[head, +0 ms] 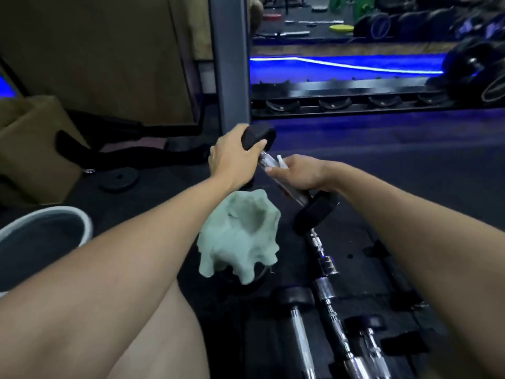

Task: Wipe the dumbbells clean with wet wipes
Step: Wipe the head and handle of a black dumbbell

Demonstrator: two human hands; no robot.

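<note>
Two hands [232, 160] [297, 173] hiding dumbbell [314, 209] handle, wipe [281, 163] barely visible

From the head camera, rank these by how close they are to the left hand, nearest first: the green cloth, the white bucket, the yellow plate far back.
Measured from the left hand, which grips one end of the dumbbell:
1. Green cloth, just below the hand, on the floor.
2. White bucket, lower left, beside the left forearm.
3. Yellow plate, far back at the upper right, on the floor.
</note>
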